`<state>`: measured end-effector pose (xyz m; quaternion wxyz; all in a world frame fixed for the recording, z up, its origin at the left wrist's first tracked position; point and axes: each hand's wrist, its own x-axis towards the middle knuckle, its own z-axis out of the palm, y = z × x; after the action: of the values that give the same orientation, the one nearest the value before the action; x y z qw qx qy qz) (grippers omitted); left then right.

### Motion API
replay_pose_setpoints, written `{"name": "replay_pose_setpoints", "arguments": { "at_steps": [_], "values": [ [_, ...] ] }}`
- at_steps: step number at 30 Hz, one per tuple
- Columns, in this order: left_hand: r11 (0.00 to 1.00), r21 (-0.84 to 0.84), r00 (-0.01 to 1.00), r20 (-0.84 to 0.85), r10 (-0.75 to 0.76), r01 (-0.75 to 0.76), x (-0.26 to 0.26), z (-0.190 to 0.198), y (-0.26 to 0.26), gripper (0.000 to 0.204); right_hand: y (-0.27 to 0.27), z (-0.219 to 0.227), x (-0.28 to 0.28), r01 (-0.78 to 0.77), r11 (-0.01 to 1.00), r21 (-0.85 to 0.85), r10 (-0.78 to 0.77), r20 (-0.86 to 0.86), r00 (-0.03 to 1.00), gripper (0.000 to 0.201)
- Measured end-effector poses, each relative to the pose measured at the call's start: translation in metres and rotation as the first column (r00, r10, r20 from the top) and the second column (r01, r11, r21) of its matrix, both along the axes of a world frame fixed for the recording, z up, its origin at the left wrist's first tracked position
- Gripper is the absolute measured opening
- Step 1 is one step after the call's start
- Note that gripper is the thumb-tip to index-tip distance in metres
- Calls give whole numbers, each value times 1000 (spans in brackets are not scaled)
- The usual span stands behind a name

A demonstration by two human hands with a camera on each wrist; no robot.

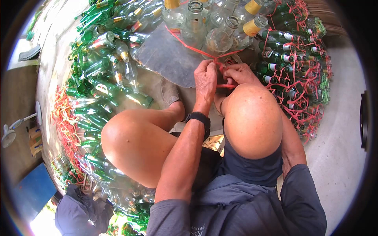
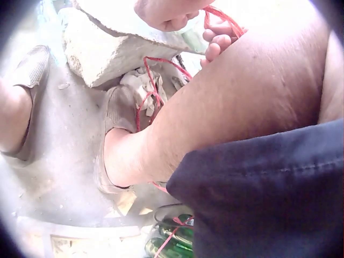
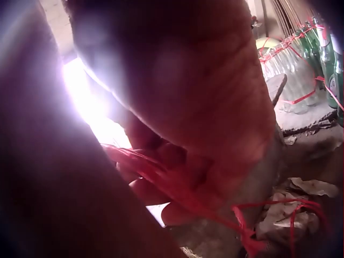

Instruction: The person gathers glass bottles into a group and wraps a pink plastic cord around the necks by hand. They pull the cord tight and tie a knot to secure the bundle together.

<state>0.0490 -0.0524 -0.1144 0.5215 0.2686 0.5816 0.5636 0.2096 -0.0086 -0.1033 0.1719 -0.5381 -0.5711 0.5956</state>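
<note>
Clear glass bottles (image 1: 219, 39), several with yellow labels at the neck, stand upright on a grey slab (image 1: 167, 59) in front of the knees. A red plastic string (image 1: 193, 48) runs around the near side of the cluster. At its near end my left hand (image 1: 205, 76) pinches the string close to the bottles. Just to the right, beside the raised right knee, my right hand (image 1: 241, 74) has its fingers curled round the same string. In the right wrist view a bunched red strand (image 3: 166, 180) crosses those curled fingers. Part of the right hand is hidden behind the knee.
Green bottles (image 1: 104, 86) lie piled on the left, near a tangle of red string (image 1: 65, 118). Bundled bottles (image 1: 285, 59) tied with red string lie on the right. A stone block (image 2: 99, 54) supports the slab, with loose string (image 2: 156, 97) hanging by the shoe (image 2: 119, 110).
</note>
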Motion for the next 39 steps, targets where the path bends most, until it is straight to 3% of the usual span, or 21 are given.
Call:
{"name": "replay_pose_setpoints", "arguments": {
  "at_steps": [2,11,14,16,17,19,21,23,25,29,31,33,35,39],
  "values": [
    [1000,-18,999,32,-4,4,-1,-1,0,25,-3,-10,3,-34,987,-159,31,-22,999,25],
    [994,-77,971,233,-54,74,-3,0,0,26,-6,-12,4,-73,968,-242,108,135,985,25],
    [997,-64,991,127,-36,44,1,-1,-1,27,-5,-25,8,-138,965,-223,152,45,987,22],
    [998,33,978,-205,-50,58,4,-6,-2,26,-8,-16,4,-149,965,-215,158,23,987,22],
    [998,34,978,-205,-50,58,6,-8,-2,26,-8,-13,3,-161,965,-206,164,2,986,23],
    [996,-20,871,-485,-84,85,7,-11,-3,26,-8,-17,7,-196,954,-228,193,-37,981,24],
    [994,-2,858,-505,-94,108,7,-14,-3,26,-6,-19,9,-230,941,-248,218,-76,973,25],
    [991,15,846,-524,-105,132,8,-17,-4,25,-5,-18,10,-350,925,-150,353,-4,935,32],
    [988,70,838,-540,-76,135,8,-18,-4,26,-5,-4,5,-349,920,-178,353,-12,936,32],
    [984,73,871,-478,-111,166,3,-22,-1,25,-4,-10,6,-366,907,-209,363,-52,930,28],
    [980,48,934,-317,-168,192,1,-21,0,25,-6,21,-1,-327,917,-230,331,-24,943,24],
    [981,38,943,-282,-174,192,-1,-21,-1,25,-6,24,-1,-288,924,-250,299,3,954,24],
    [981,30,952,-246,-181,194,-2,-21,-1,26,0,2,9,-189,975,-118,154,-256,954,31],
    [980,-30,979,-42,-200,199,-8,-11,-1,29,9,-3,11,-38,987,-155,1,-234,972,32]
  ]
}}
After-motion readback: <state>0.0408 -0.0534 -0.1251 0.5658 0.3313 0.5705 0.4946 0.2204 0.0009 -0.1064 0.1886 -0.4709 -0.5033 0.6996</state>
